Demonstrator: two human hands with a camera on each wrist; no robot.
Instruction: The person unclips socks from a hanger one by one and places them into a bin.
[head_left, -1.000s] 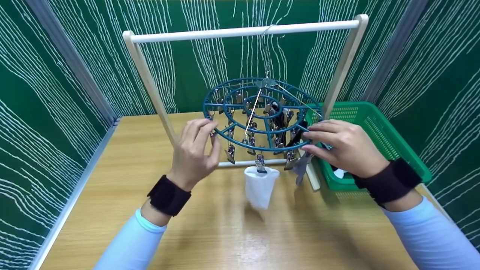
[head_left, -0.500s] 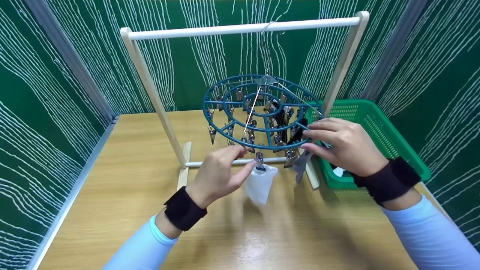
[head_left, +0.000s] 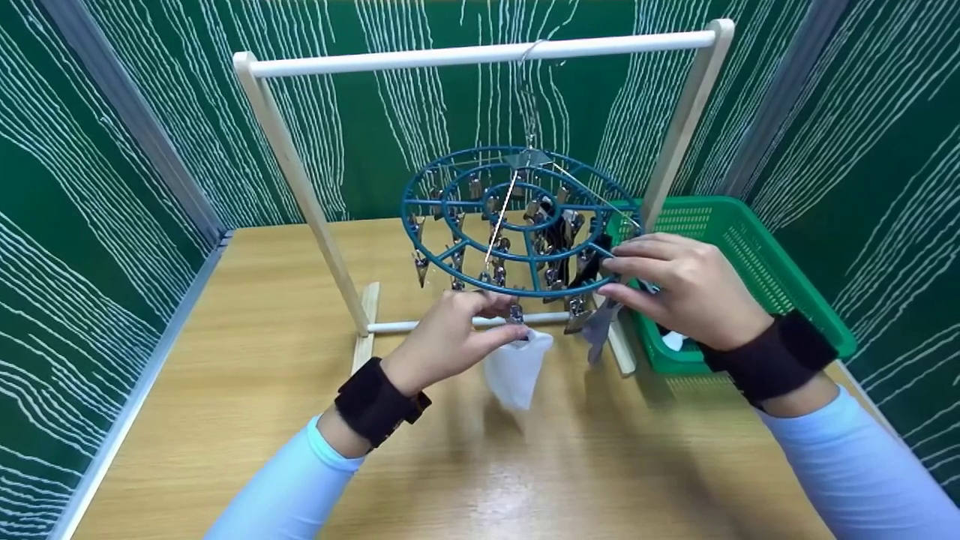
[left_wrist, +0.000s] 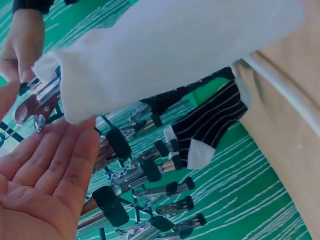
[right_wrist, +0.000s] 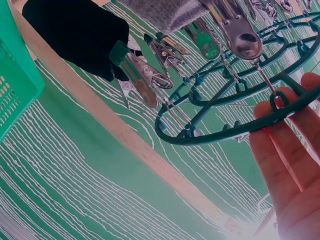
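A round teal clip hanger (head_left: 540,292) hangs from the white rod of a wooden rack (head_left: 420,58). A white sock (head_left: 514,371) dangles from a front clip. My left hand (head_left: 504,319) reaches up under the rim. In the left wrist view its straight fingers (left_wrist: 75,160) touch the white sock's (left_wrist: 165,55) top edge beside the clips. My right hand (head_left: 611,277) grips the hanger's right rim, thumb below and fingers above. That rim (right_wrist: 220,132) crosses its fingertips (right_wrist: 285,150). A grey sock (head_left: 596,330) hangs just left of it.
A green basket (head_left: 739,240) stands on the wooden table (head_left: 247,352) at the right, behind my right hand. Dark socks hang in the hanger's middle, one of them striped (left_wrist: 210,125). Green patterned walls close in on three sides. The rack's feet rest on the table.
My left hand left the hanger's left rim and moved right and down to the clip holding the white sock. The right hand kept its grip on the rim.
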